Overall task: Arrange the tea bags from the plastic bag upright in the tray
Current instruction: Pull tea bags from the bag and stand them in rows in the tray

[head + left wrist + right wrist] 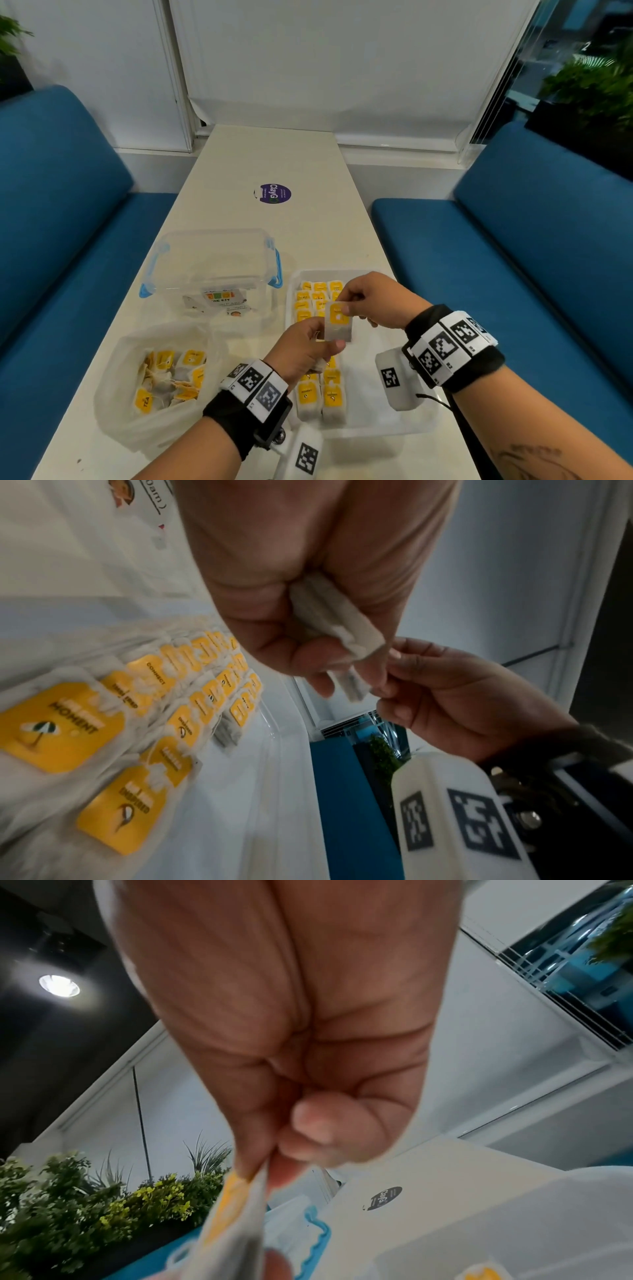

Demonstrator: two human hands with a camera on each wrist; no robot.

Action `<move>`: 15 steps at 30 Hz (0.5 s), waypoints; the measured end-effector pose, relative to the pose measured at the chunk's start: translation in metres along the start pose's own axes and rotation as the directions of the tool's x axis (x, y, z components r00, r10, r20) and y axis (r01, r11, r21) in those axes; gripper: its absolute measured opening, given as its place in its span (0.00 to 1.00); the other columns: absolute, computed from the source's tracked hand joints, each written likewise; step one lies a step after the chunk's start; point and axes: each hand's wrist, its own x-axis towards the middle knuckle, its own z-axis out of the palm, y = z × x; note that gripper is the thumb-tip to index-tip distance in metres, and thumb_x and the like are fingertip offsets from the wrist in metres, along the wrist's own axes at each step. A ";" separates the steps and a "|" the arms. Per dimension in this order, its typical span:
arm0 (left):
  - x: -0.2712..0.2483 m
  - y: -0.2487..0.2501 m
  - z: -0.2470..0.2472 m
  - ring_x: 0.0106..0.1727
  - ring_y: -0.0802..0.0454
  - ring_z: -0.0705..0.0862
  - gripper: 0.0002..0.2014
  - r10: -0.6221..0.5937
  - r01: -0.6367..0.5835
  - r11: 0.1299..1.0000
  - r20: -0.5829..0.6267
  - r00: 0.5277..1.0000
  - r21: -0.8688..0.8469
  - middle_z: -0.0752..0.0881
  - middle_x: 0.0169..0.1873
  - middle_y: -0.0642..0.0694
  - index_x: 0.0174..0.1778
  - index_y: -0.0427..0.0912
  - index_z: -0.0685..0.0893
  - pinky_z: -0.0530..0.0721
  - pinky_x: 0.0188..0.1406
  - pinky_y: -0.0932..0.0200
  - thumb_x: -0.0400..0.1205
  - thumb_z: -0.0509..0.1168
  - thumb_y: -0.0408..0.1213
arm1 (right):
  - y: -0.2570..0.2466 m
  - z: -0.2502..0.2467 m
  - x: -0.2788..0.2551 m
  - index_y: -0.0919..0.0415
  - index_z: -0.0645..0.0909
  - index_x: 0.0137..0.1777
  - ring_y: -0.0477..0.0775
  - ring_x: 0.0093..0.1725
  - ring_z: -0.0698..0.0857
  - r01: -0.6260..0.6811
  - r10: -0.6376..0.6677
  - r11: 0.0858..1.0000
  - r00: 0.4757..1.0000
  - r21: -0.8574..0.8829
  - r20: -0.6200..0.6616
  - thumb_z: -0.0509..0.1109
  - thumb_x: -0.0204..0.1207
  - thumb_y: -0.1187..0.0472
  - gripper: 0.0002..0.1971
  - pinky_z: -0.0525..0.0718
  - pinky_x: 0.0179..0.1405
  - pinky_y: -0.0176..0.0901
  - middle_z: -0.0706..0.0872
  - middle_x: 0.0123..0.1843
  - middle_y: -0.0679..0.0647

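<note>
Yellow-tagged tea bag (338,321) is held in the air above the tray (373,416), pinched at two ends. The right hand (373,301) pinches its top edge between thumb and fingertips; the left hand (305,346) pinches its lower edge and keeps further bags clenched in the palm. Below the fingers, rows of tea bags (320,394) stand upright in the tray. Left of the left hand lies the plastic bag (137,411) with loose tea bags inside. Beyond the fingers stands a clear container (212,270).
</note>
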 end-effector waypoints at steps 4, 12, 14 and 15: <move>0.001 -0.001 0.001 0.17 0.62 0.72 0.03 -0.008 0.010 0.998 -0.047 0.999 0.061 0.78 0.30 0.40 0.44 0.40 0.84 0.69 0.16 0.69 0.78 0.68 0.29 | 0.001 0.004 0.000 0.64 0.86 0.51 0.39 0.27 0.74 0.039 -0.037 0.999 0.992 0.015 -0.122 0.70 0.77 0.60 0.08 0.72 0.22 0.19 0.78 0.32 0.40; 0.002 0.002 0.000 0.18 0.60 0.71 0.04 0.010 -0.011 1.000 -0.093 0.996 -0.009 0.74 0.23 0.48 0.42 0.40 0.81 0.66 0.16 0.69 0.77 0.70 0.30 | 0.004 0.007 -0.004 0.56 0.81 0.45 0.44 0.36 0.78 0.024 -0.013 0.996 0.991 0.083 -0.136 0.68 0.78 0.62 0.02 0.74 0.34 0.27 0.80 0.36 0.44; 0.005 0.001 0.000 0.15 0.61 0.69 0.04 0.014 -0.015 1.000 -0.125 0.992 -0.013 0.71 0.24 0.45 0.40 0.38 0.80 0.65 0.14 0.70 0.78 0.68 0.28 | 0.002 0.008 -0.004 0.55 0.79 0.42 0.43 0.32 0.79 0.019 -0.007 0.987 0.997 0.160 -0.074 0.68 0.78 0.63 0.04 0.74 0.27 0.27 0.81 0.34 0.46; 0.006 -0.001 0.000 0.14 0.61 0.69 0.04 0.013 -0.014 1.000 -0.139 0.990 -0.007 0.71 0.24 0.44 0.40 0.37 0.80 0.65 0.14 0.70 0.78 0.68 0.28 | 0.001 0.009 -0.005 0.54 0.79 0.41 0.43 0.31 0.79 0.006 0.002 0.981 0.999 0.195 -0.042 0.69 0.78 0.63 0.05 0.74 0.24 0.30 0.82 0.34 0.47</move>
